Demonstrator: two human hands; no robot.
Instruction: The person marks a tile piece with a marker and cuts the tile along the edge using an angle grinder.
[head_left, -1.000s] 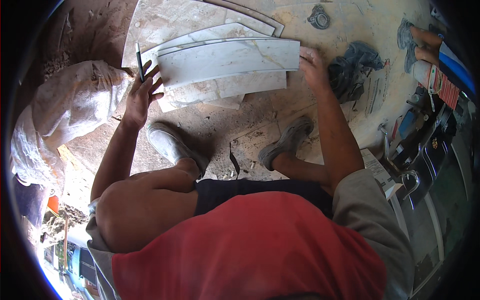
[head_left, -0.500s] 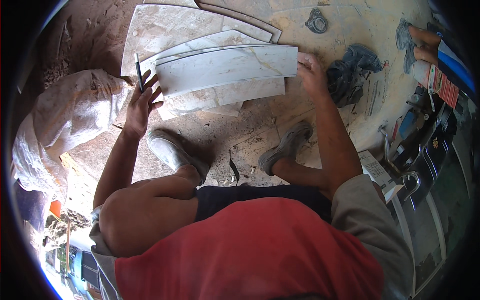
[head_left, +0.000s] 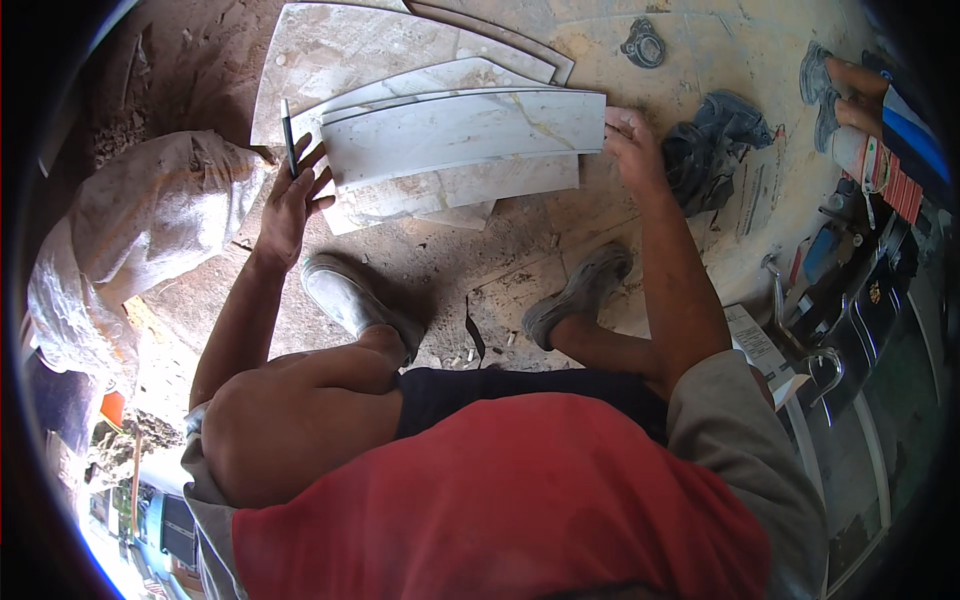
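A long white tile strip (head_left: 460,128) with grey and gold veining lies across other cut tile pieces on the ground in front of me. At its left end is my left hand (head_left: 287,208), a dark pen with a pale tip (head_left: 289,140) held upright between its fingers. The other fingers of that hand spread toward the strip's edge. My right hand (head_left: 634,150) has its fingers and thumb closed on the strip's right end. Under the strip, another veined tile piece (head_left: 470,190) sticks out toward me, and larger dusty tiles (head_left: 350,50) lie behind.
A dusty woven sack (head_left: 165,230) lies at the left. Dark crumpled cloth (head_left: 710,150) and a round grey object (head_left: 642,43) are beyond my right hand. At the far right are another person's legs (head_left: 855,80), tools and a metal frame (head_left: 860,340).
The whole view has shifted slightly to the right. Both hands stay at the ends of the tile strip, and the pen is still in my left hand.
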